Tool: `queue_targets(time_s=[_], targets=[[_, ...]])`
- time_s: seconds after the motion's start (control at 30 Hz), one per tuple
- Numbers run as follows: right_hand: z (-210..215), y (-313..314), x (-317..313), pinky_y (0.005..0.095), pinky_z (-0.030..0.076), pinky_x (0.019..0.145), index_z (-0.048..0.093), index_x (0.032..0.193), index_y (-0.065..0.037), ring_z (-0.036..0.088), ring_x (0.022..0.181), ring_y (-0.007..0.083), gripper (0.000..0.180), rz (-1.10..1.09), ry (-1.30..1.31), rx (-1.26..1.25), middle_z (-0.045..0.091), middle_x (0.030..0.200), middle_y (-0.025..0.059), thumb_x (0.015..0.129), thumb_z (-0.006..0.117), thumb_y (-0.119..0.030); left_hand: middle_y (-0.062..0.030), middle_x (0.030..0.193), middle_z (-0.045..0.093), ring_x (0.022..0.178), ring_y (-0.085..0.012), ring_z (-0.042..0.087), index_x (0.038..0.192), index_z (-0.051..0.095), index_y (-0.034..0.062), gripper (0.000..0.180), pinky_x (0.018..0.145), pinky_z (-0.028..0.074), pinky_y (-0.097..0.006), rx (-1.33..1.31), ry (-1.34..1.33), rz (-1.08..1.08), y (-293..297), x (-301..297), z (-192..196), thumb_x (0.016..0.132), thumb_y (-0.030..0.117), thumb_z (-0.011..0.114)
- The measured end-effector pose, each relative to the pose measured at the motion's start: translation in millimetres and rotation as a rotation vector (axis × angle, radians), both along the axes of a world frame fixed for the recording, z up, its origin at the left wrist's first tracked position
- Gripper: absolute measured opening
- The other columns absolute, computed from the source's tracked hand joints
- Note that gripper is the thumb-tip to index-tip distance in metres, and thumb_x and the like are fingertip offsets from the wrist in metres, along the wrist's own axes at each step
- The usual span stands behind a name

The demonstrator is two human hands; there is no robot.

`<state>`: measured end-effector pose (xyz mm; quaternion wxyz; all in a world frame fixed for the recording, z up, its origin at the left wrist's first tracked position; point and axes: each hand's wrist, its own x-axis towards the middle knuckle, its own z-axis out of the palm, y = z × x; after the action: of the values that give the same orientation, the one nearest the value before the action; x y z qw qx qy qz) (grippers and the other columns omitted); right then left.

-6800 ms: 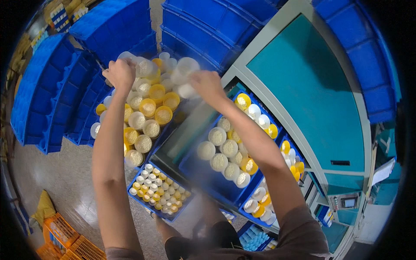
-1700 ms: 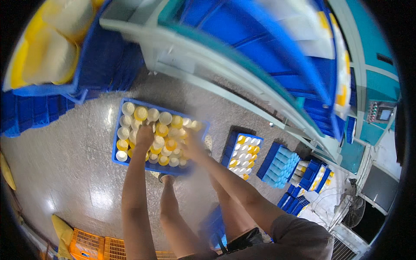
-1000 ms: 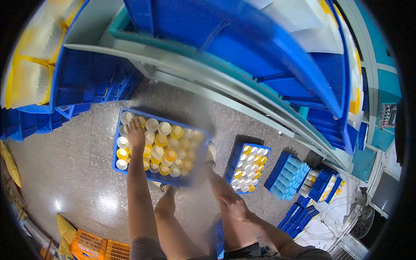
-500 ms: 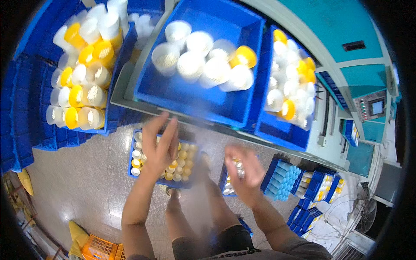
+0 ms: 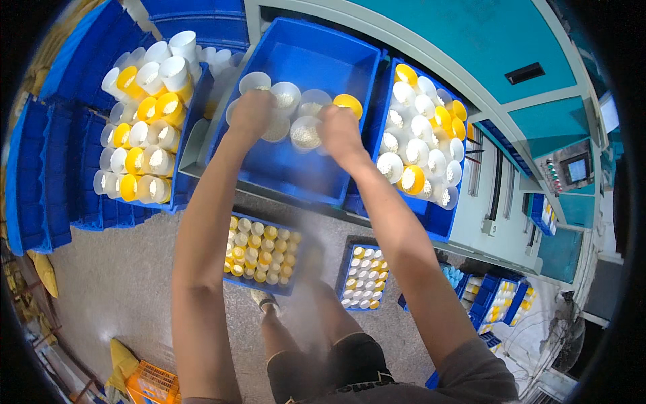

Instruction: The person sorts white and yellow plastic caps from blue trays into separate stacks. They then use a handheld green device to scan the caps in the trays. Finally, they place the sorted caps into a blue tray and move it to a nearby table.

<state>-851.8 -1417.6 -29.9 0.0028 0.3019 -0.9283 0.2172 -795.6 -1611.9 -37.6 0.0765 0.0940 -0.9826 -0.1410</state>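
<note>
Both my hands reach into the middle blue bin [image 5: 306, 178], among white cups and one yellow cup [image 5: 348, 106] filled with white pellets. My left hand [image 5: 254, 113] is closed over the left end of the group, gripping a white cup whose rim it partly covers. Behind it stands another white cup [image 5: 255, 82]. At the right end my right hand [image 5: 340, 133] has its fingers curled down on a white cup mostly hidden beneath it, just in front of the yellow one. Between the hands stand more white cups, among them a pellet-filled cup [image 5: 305, 135].
Left, a blue bin [image 5: 176, 195] holds stacked white and yellow cups. Right, another blue bin [image 5: 437, 225] is crowded with filled cups. Two cup-filled crates, a left crate [image 5: 259, 284] and a right crate [image 5: 363, 306], sit on the floor. A teal machine [image 5: 457, 40] stands behind.
My hands have moved from the near side of the bin up and forward onto the cups inside. They were open or loosely curled above the floor; now they close on the cup group.
</note>
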Motion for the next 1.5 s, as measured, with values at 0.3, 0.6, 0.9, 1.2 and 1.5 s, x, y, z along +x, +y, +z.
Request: queue_targets(time_s=[0.3,0.6,0.9,1.2,1.5], targets=[[150.2,83.7,176.9,0.0264,0.046,0.055,0.074,0.105,-0.004,0.055,0.059,0.0116,0.023,0.06,-0.014,-0.241,0.072,0.092,0.0129,0.082,0.075,0.0,-0.0182,0.114,0.069,0.092,-0.0349,0.07,0.103,0.076,0.0112,0.033,0.08,0.056,-0.037,0.161,0.402,0.012,37.3,213.7,124.0,0.076,-0.005,0.07],[-72.3,115.9,379.9,0.0361,0.053,0.071,0.072,0.102,-0.002,0.069,0.083,0.0271,0.021,-0.048,-0.625,-0.125,0.07,0.097,0.0165,0.083,0.073,-0.01,-0.0207,0.105,0.068,0.087,-0.0353,0.07,0.096,0.075,0.0041,0.025,0.076,0.057,-0.04,0.458,-0.143,0.202,54.5,449.7,-60.2,0.072,-0.004,0.072],[-457.3,114.0,519.2,0.0447,0.051,0.084,0.07,0.108,-0.003,0.063,0.102,0.0386,0.023,-0.229,-0.749,-0.02,0.065,0.109,0.0219,0.086,0.068,-0.01,-0.0175,0.094,0.07,0.083,-0.0363,0.068,0.091,0.076,0.0078,0.019,0.074,0.054,-0.044,0.48,-0.23,0.293,66.0,573.4,-473.9,0.074,0.003,0.07],[-565.6,48.5,568.6,0.0446,0.053,0.085,0.066,0.117,-0.002,0.065,0.098,0.041,0.032,-0.283,-0.783,-0.128,0.06,0.115,0.0238,0.086,0.068,-0.009,-0.0201,0.12,0.064,0.11,-0.0392,0.062,0.108,0.072,0.0081,0.032,0.091,0.051,-0.045,0.435,-0.204,0.351,27.9,607.6,-586.4,0.078,0.0,0.065],[-554.2,25.0,573.9,0.0493,0.054,0.086,0.052,0.134,-0.004,0.063,0.101,0.0459,0.047,-0.084,-0.855,0.151,0.048,0.133,0.0291,0.089,0.062,-0.008,-0.0275,0.149,0.038,0.128,-0.0424,0.048,0.146,0.043,0.0088,0.064,0.103,0.048,-0.044,-0.054,-0.632,0.093,72.7,601.3,-573.0,0.085,-0.003,0.057]])
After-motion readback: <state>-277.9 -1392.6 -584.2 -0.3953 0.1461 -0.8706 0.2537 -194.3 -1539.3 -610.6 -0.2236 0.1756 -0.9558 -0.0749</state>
